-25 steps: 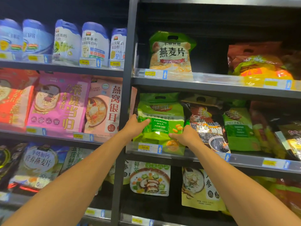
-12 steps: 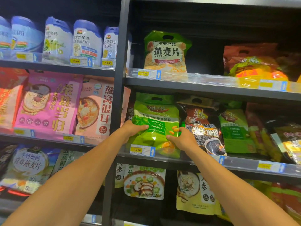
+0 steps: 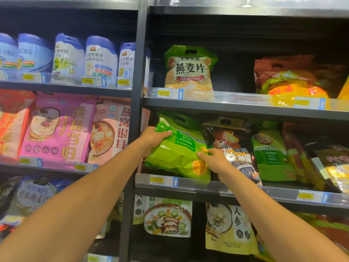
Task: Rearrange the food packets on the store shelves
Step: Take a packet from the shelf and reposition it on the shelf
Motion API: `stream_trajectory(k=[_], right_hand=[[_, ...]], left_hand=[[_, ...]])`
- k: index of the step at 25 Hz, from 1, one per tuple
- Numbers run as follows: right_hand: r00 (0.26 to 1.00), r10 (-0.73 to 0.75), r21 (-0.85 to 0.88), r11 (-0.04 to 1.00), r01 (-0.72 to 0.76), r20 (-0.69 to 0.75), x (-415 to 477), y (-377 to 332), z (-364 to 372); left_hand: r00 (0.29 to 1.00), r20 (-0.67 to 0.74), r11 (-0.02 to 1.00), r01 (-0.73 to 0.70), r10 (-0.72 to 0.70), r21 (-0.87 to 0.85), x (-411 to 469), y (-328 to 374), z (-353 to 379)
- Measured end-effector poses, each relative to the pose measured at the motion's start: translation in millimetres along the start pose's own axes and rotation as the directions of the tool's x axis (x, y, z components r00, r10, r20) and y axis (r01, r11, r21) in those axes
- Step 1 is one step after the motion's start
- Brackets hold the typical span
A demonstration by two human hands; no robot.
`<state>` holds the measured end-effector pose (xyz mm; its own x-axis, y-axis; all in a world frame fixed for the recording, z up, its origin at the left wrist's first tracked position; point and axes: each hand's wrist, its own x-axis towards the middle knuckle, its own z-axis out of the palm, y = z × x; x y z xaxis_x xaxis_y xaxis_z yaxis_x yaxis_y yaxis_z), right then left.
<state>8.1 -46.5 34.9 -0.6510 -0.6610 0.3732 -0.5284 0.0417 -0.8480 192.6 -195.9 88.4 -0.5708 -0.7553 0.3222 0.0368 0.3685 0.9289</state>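
Dark store shelves fill the view, packed with bright packets behind clear price rails. Both bare arms reach up to the middle shelf (image 3: 188, 183) of the right-hand bay. The green packet (image 3: 179, 152) of soybean milk powder sits between the hands, tilted, top leaning left, its lower edge just above the rail with the yellow tag (image 3: 157, 180).

The left hand (image 3: 154, 138) grips the packet's upper left corner, thumb pressed across the front, other fingers hidden behind. The right hand (image 3: 214, 160) holds the right edge lower down, thumb (image 3: 201, 154) on the front, fingers wrapped round the back, out of sight.

Just right of the right fingers stands a dark packet (image 3: 236, 148), touching the green one. Above the left fingers, on the next shelf, an oat packet (image 3: 189, 69) stands upright. Behind the green packet, another green bag (image 3: 181, 118) peeks out.
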Motion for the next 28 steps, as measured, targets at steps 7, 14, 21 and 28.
stream_trajectory(k=[7, 14, 21, 28], right_hand=[[0.998, -0.018, 0.263, 0.965, 0.0, 0.064, -42, -17, -28], [0.953, 0.118, 0.43, 0.872, -0.235, 0.28, -103, 0, -29], [0.94, 0.116, 0.497, 0.825, -0.271, 0.321, -188, 10, -24], [0.977, 0.172, 0.499, 0.84, -0.213, 0.127, -282, 104, 19]], left_hand=[[0.997, 0.05, 0.981, 0.063, -0.054, -0.181, -34, 0, -15], [0.997, 0.045, 0.945, -0.04, 0.057, -0.324, -111, -20, -8], [0.991, 0.046, 0.899, -0.091, 0.122, -0.429, -186, -53, -6], [0.977, 0.192, 0.781, 0.19, -0.091, -0.595, -258, -152, 0]])
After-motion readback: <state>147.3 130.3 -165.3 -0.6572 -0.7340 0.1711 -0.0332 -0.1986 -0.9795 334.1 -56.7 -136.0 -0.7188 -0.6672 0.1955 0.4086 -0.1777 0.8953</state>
